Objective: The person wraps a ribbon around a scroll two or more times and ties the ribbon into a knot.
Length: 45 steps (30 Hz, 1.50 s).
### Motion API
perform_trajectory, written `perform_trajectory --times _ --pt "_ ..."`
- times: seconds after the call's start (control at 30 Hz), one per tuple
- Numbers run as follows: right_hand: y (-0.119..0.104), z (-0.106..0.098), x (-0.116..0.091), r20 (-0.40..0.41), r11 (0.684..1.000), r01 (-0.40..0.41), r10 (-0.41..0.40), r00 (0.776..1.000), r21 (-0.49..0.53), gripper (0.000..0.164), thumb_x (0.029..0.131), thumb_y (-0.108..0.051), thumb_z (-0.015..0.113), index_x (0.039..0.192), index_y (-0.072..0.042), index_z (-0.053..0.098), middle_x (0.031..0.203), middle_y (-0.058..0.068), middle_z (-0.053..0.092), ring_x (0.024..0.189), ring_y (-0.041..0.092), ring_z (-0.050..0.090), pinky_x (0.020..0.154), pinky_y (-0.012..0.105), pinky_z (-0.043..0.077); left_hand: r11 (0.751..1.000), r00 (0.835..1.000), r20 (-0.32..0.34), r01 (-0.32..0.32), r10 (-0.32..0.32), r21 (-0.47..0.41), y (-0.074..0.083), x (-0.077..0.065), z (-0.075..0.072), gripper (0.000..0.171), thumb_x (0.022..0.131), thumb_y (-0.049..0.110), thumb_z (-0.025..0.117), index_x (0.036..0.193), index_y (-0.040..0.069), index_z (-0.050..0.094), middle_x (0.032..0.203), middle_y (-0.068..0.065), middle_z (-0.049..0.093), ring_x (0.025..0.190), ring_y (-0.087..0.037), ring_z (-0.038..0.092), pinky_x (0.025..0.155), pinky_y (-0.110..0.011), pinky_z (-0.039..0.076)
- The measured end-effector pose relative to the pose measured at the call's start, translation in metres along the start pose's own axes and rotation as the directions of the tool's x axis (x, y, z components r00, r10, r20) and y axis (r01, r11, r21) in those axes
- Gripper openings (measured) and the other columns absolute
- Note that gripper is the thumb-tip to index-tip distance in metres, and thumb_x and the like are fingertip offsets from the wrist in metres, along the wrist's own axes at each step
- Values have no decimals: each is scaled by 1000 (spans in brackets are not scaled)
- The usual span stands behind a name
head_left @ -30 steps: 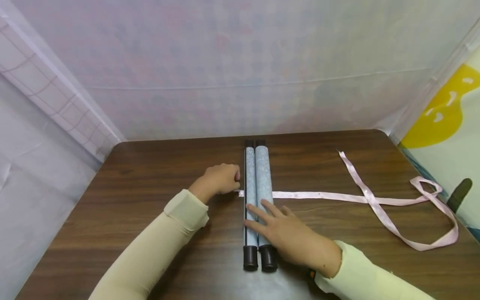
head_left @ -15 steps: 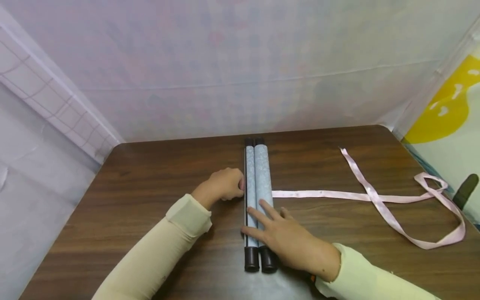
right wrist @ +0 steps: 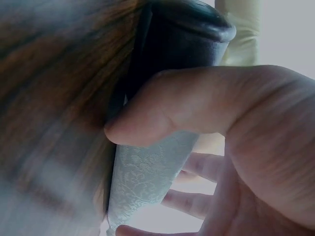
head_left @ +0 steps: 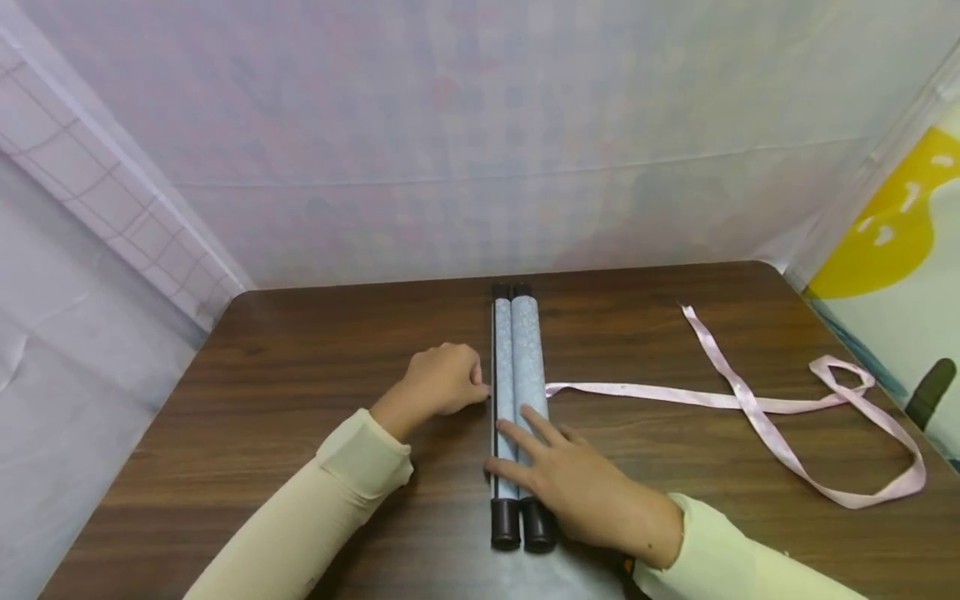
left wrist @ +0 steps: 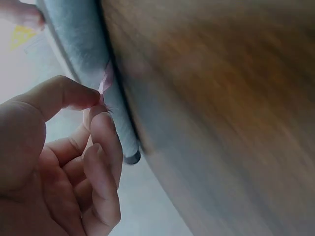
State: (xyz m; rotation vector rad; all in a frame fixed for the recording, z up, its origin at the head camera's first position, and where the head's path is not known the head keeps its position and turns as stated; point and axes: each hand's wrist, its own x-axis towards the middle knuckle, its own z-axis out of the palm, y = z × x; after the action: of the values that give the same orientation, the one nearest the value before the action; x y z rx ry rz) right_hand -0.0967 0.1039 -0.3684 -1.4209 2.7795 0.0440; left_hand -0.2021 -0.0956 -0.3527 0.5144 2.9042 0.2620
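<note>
A scroll [head_left: 528, 350] with pale blue patterned cloth, rolled up from both ends into two side-by-side rolls with dark end caps, lies lengthwise on the brown table. Beneath it passes a pink satin ribbon [head_left: 652, 394], most of its length trailing to the right. At the scroll's left side, my left hand [head_left: 442, 379] pinches the ribbon's short end [left wrist: 106, 78] between thumb and forefinger. My right hand [head_left: 588, 479] rests across the near half of both rolls, fingers spread. In the right wrist view its thumb [right wrist: 147, 115] lies along the roll near a dark end cap [right wrist: 189, 34].
The ribbon's long part crosses itself and loops near the table's right edge. A pale curtain [head_left: 465, 150] hangs behind the wood-grain table [head_left: 300, 350]. On the right is a cloth with a yellow print [head_left: 885, 225].
My left hand has moved onto the ribbon's short end, which lay loose beside the scroll, and now pinches it. The ribbon just right of the scroll has twisted slightly. My right hand stays put.
</note>
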Motion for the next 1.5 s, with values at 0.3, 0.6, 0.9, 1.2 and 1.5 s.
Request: perform_trajectory --times 0.3,0.6,0.9,1.2,1.5 --pt "3 -4 0 3 1000 16 -16 1000 -5 98 59 2 76 143 -29 38 152 15 25 134 43 17 85 62 46 997 993 -102 45 -52 -66 -18 -33 -17 12 75 31 65 68 22 58 65 6 59 56 -13 52 50 -32 42" --pt "0 -3 3 3 999 52 -52 999 9 99 59 1 78 143 -30 37 152 15 25 133 43 17 79 58 50 986 980 -169 81 -105 -145 -29 -66 -16 16 74 33 67 70 21 57 63 6 58 54 -12 51 49 -31 40" --pt "7 -6 -5 -8 999 51 -51 999 -2 99 56 5 74 142 -27 39 151 16 26 133 44 17 81 60 49 977 953 -276 72 -127 -200 -24 -73 -27 15 73 31 66 73 19 56 64 4 56 52 -14 48 45 -30 37" --pt "16 -7 -14 -44 1000 -2 2 999 18 94 59 9 69 142 -25 41 150 17 29 133 44 18 86 62 45 983 942 -311 79 -129 -167 -27 -61 -47 13 75 30 63 74 19 56 64 3 57 52 -16 48 43 -32 36" --pt "21 -7 -16 -70 1000 13 -13 997 5 94 58 9 70 141 -25 42 149 16 32 132 44 21 85 60 47 970 887 -401 173 -230 -172 -52 -64 -58 15 75 32 60 74 17 57 65 -1 57 55 -21 50 44 -37 37"
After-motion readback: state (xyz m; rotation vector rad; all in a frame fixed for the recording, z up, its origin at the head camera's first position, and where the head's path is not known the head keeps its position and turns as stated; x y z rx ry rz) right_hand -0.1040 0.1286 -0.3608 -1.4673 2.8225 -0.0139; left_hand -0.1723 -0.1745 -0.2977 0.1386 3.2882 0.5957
